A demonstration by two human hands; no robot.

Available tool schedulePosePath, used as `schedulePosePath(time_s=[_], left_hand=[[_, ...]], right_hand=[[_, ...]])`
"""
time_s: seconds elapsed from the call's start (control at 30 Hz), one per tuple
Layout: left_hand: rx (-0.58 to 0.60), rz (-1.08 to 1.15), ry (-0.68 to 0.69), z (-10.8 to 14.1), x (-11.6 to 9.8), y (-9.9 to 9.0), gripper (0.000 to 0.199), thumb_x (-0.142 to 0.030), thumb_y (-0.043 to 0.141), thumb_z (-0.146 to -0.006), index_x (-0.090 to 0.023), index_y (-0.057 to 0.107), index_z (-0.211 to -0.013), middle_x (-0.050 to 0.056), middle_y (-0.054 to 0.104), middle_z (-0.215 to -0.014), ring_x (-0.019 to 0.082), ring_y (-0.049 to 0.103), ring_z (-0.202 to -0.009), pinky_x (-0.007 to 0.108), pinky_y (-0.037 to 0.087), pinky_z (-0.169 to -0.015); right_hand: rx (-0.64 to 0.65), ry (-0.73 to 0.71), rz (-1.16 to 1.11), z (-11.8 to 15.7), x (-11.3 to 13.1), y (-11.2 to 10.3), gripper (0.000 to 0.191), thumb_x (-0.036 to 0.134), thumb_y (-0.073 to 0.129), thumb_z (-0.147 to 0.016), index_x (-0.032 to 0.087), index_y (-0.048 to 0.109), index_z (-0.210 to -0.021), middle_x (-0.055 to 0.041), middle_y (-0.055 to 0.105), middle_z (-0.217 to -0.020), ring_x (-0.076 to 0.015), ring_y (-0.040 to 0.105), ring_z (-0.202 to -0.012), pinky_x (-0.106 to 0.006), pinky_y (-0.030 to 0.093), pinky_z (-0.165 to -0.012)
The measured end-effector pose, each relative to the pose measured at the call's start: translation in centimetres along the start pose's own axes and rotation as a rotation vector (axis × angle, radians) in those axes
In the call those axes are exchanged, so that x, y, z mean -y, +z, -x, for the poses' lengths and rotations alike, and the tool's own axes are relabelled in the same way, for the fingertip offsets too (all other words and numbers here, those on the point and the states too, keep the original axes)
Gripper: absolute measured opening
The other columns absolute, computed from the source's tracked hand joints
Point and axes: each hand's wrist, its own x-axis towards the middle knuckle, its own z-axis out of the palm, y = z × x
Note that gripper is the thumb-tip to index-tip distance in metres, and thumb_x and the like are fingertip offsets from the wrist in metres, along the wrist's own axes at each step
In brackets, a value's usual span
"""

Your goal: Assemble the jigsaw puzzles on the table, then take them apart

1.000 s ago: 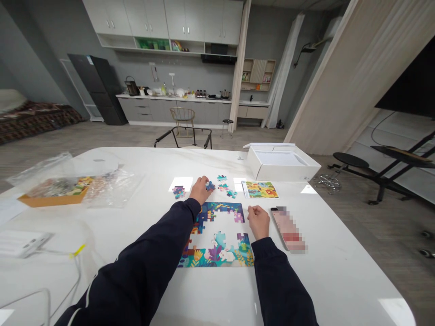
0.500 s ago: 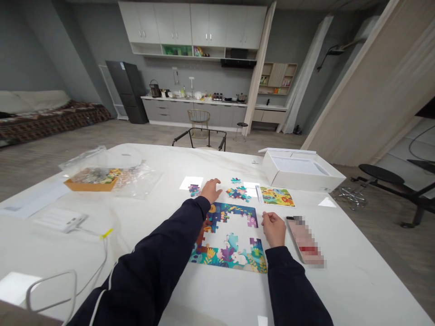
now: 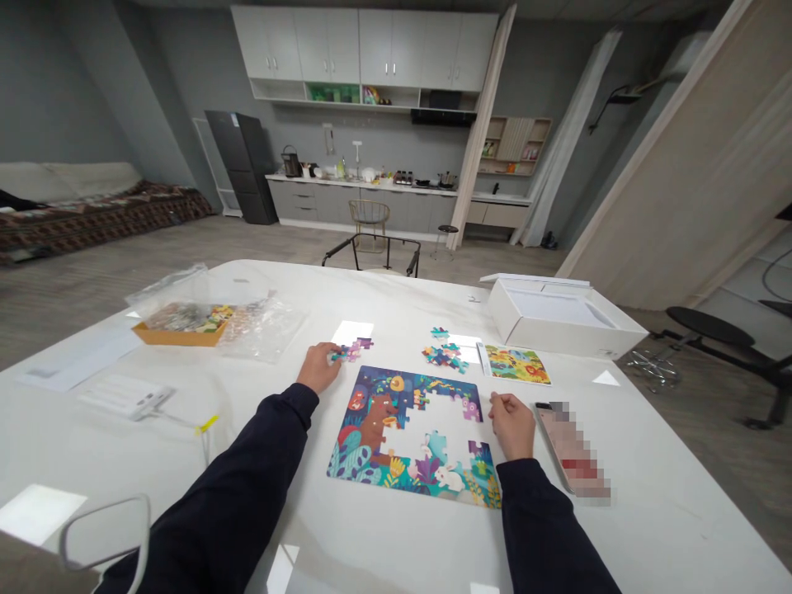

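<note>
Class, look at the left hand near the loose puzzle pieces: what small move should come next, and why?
Probably the left hand should draw one of the loose pieces beside it toward the puzzle: the hand is right at those pieces, and the puzzle has an unfilled gap in its middle.

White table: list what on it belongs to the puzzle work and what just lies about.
In use:
- partly built puzzle
- loose pieces at left hand
- loose pieces beyond the puzzle

Apparently lying about:
- phone
- white device
- white box
- picture card
- orange tray
</note>
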Motion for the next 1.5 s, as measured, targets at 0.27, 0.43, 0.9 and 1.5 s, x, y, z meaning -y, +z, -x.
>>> schedulePosePath(time_s=[0.27,0.43,0.9,1.5], left_hand=[[0.041,-0.066,-0.102,-4.3,-5.6,3.5,0.042,-0.045,0.076,-0.077,-0.019,0.065,-0.109,0.014,0.071,-0.114,0.036,0.059,-0.116,0.047,0.043,-0.1],[0.126,0.018,-0.047,-6.2,-8.3,5.4,0.044,-0.028,0.076,-0.076,-0.026,0.06,-0.117,0.006,0.073,-0.116,0.031,0.061,-0.117,0.043,0.045,-0.098],[0.147,0.248,0.045,-4.3,-13.2,3.7,0.048,-0.03,0.082,-0.068,-0.021,0.055,-0.108,0.004,0.07,-0.107,0.02,0.068,-0.096,0.031,0.054,-0.085],[0.453,0.253,0.568,10.6,-26.8,8.0,0.017,-0.025,0.084,-0.079,-0.019,0.07,-0.087,0.007,0.069,-0.103,0.026,0.059,-0.103,0.037,0.048,-0.093]], right_hand=[[-0.026,0.005,0.004,-0.3,-0.5,0.2,0.047,0.066,0.06,-0.079,0.021,0.063,-0.068,-0.0047,0.066,-0.051,-0.0207,0.057,-0.043,-0.031,0.043,-0.05],[-0.032,-0.001,-0.019,-0.4,-0.7,0.4,0.046,0.066,0.059,-0.079,0.021,0.063,-0.067,-0.0048,0.065,-0.05,-0.0207,0.056,-0.042,-0.032,0.043,-0.048],[-0.032,0.024,-0.011,0.0,0.2,0.3,0.039,0.058,0.057,-0.082,0.023,0.059,-0.065,-0.0047,0.067,-0.054,-0.0208,0.06,-0.049,-0.029,0.044,-0.052],[-0.032,0.005,-0.033,0.1,0.4,0.4,0.031,0.047,0.055,-0.085,0.024,0.058,-0.064,-0.0003,0.066,-0.053,-0.019,0.06,-0.051,-0.028,0.045,-0.058]])
